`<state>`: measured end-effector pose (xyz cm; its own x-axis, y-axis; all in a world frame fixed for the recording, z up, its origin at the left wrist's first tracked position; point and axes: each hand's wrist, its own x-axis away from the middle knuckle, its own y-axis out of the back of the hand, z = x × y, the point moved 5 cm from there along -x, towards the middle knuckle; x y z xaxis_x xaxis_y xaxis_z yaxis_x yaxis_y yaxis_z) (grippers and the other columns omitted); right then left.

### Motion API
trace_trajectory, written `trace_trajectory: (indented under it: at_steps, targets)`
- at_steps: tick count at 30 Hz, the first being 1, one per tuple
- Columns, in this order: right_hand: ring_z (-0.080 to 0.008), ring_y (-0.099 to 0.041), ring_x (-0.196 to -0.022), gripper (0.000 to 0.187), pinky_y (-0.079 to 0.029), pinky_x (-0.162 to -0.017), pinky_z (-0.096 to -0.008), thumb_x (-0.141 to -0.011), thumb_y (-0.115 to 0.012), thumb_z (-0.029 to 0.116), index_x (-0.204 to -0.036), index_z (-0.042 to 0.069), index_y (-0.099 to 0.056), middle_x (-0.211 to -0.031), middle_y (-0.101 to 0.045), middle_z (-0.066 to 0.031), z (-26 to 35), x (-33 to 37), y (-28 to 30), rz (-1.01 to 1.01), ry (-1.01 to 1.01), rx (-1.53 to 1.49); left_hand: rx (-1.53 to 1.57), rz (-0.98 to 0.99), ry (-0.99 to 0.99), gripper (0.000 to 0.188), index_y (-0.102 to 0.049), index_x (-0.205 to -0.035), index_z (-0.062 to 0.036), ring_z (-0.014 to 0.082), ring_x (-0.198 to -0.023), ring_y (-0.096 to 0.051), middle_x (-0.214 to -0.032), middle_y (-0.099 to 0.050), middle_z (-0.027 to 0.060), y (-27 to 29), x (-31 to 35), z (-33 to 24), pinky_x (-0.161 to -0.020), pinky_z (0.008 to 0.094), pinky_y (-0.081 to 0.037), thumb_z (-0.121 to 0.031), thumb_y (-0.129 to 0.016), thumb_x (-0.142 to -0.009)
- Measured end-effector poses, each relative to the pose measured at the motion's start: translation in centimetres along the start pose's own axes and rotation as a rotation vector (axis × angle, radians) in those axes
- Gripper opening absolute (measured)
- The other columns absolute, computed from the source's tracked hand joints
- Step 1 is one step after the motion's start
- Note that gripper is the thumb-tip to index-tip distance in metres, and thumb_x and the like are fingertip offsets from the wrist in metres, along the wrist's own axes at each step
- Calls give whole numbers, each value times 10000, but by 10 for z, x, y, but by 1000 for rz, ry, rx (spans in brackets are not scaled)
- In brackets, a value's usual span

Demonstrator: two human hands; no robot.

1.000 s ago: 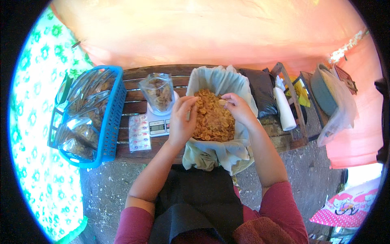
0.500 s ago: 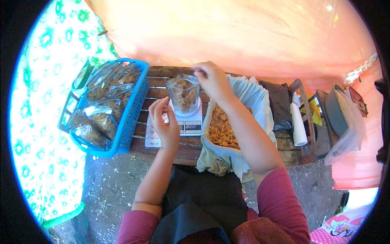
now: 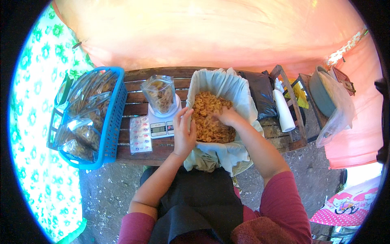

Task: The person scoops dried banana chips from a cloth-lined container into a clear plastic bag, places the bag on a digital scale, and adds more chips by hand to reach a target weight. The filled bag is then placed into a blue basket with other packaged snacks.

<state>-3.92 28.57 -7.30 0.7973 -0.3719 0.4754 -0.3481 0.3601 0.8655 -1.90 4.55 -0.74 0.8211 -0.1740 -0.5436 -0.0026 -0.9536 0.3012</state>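
My right hand (image 3: 228, 117) reaches into a heap of thin, round, golden-brown chips (image 3: 207, 106). Its fingertips are blurred and partly hidden among them. The chips lie in a container lined with pale cloth (image 3: 243, 91). At the lining's left edge is my left hand (image 3: 185, 132), fingers stretched and nothing seen in it. Just left of that hand stands a white digital kitchen scale (image 3: 159, 127). A clear stand-up pouch (image 3: 159, 96), partly filled with chips, is upright on its platform, its top spread apart.
A blue plastic basket (image 3: 109, 126) of filled clear pouches stands at the left. A sheet of small printed labels (image 3: 140, 136) lies beside the scale. To the right are a black plastic bag (image 3: 258, 95), a white roll (image 3: 284, 112) and a grey basin (image 3: 323, 93). Everything rests on wooden slats (image 3: 136, 97).
My right hand has gone from the pouch's top down into the chips. My left hand has shifted right, from beside the scale to the cloth's edge. The view has turned slightly.
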Motion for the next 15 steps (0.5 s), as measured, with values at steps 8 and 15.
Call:
trace_trajectory:
  at_steps: [8, 15]
  targets:
    - [-227, -585, -1082, 526, -546, -803, -339, -889, -705, 272, -1319, 53, -495, -1253, -576, -136, 21, 43, 11, 151, 241, -561, -33, 46, 4, 453, -522, -1290, -27, 374, -1248, -447, -1329, -466, 191, -4, 2, 0, -1075, 429, -351, 80, -541, -850]
    - [-139, -644, -773, 178, -532, -653, -297, -924, -608, 90, -1089, 48, -659, -895, -673, -45, 11, 45, 44, -2, 274, -765, -66, -8, 15, 469, -470, -1335, -5, 364, -1263, -434, -1348, -455, 194, -2, 6, 7, -1078, 427, -346, 84, -487, -875]
